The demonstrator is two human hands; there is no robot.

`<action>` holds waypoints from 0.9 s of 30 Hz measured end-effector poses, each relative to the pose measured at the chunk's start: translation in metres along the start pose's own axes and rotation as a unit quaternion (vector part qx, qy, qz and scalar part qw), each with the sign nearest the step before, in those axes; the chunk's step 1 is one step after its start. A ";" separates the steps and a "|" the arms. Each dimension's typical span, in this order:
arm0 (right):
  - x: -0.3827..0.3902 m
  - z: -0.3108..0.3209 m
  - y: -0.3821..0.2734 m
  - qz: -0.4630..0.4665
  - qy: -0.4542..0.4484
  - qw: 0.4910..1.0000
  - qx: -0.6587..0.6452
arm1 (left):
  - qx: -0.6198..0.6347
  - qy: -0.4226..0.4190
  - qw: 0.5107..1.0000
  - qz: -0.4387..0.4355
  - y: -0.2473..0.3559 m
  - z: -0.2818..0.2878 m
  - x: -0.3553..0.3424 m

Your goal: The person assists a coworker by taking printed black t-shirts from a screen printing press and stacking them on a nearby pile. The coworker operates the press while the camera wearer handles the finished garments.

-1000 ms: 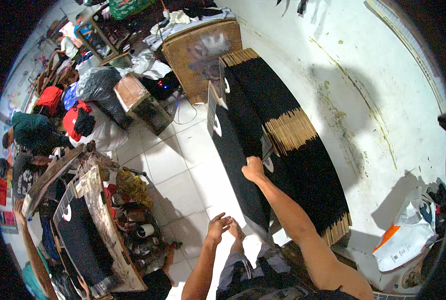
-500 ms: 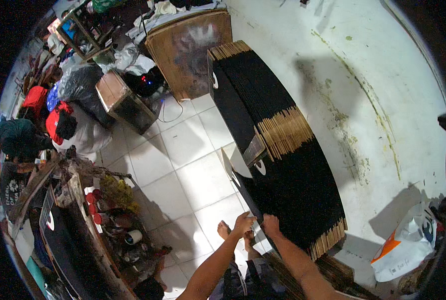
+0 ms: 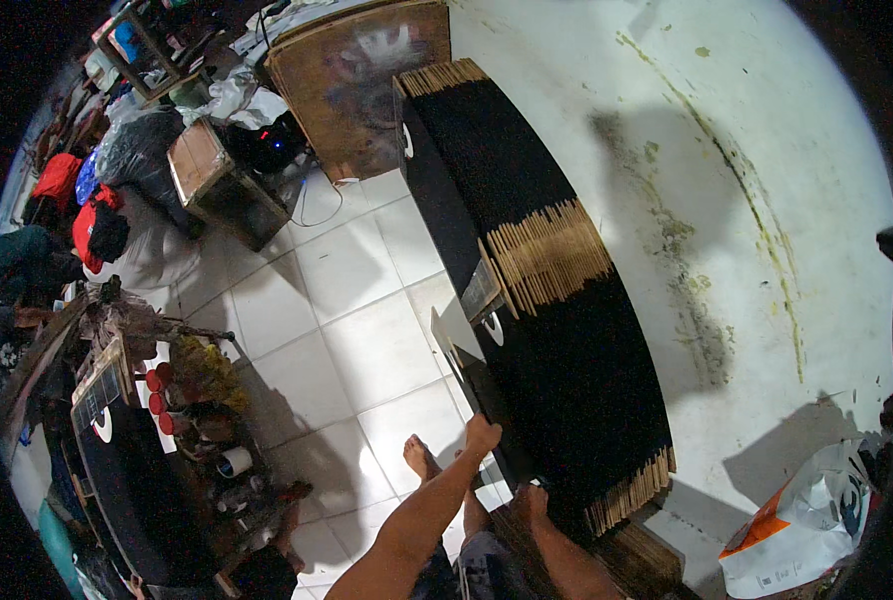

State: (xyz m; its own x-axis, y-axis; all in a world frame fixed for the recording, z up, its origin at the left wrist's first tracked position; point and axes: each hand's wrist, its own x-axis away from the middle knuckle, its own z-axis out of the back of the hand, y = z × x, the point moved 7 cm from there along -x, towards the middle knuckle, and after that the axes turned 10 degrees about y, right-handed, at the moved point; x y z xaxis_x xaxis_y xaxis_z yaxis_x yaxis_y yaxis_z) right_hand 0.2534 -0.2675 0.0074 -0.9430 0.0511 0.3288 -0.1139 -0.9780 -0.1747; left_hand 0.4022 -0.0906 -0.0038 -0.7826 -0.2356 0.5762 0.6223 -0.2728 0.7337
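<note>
One black board (image 3: 481, 388) against left hand (image 3: 483, 434), end at right hand (image 3: 532, 505)

The black boards (image 3: 577, 370) look matt, the floor tiles (image 3: 377, 350) glossy.

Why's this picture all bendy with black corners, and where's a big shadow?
Head view: the fisheye lens bends straight edges and leaves corners black; same view: a broad shadow lies on the white wall; floor tiles look bright.
</note>
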 end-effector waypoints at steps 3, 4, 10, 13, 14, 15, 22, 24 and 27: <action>-0.017 0.011 0.016 -0.045 -0.027 0.997 -0.050 | 0.001 0.108 0.968 -0.225 0.051 -0.006 -0.010; -0.025 0.012 0.019 -0.064 -0.075 0.993 -0.069 | -0.040 0.080 0.981 -0.174 0.053 -0.015 -0.020; -0.082 0.048 0.020 -0.001 0.053 0.998 0.045 | -0.064 -0.035 0.991 -0.109 0.096 -0.039 -0.052; -0.105 0.044 0.037 -0.069 0.043 0.996 0.022 | -0.054 -0.070 0.995 -0.052 0.089 -0.045 -0.056; -0.106 0.049 0.042 -0.084 0.063 0.994 0.018 | -0.044 -0.096 0.993 -0.046 0.080 -0.048 -0.055; -0.108 0.052 0.047 -0.122 0.059 0.991 0.014 | -0.036 -0.122 0.991 -0.050 0.072 -0.052 -0.056; -0.092 0.084 0.024 -0.019 0.008 0.997 0.075 | -0.054 -0.152 0.981 0.104 -0.067 -0.036 -0.019; -0.091 0.085 0.023 -0.039 -0.013 0.997 0.071 | -0.081 -0.117 0.987 0.082 -0.097 -0.023 -0.002; -0.089 0.091 0.020 -0.034 0.015 0.997 0.062 | -0.147 -0.071 0.986 0.026 -0.123 -0.010 0.011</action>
State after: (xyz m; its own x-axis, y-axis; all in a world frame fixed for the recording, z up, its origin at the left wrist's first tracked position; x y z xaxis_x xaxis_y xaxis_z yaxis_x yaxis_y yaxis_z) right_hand 0.3635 -0.3105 0.0589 -0.9437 0.1232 0.3070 -0.1411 -0.9893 -0.0365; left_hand 0.3172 -0.0685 -0.0913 -0.7311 -0.1286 0.6701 0.6228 -0.5267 0.5785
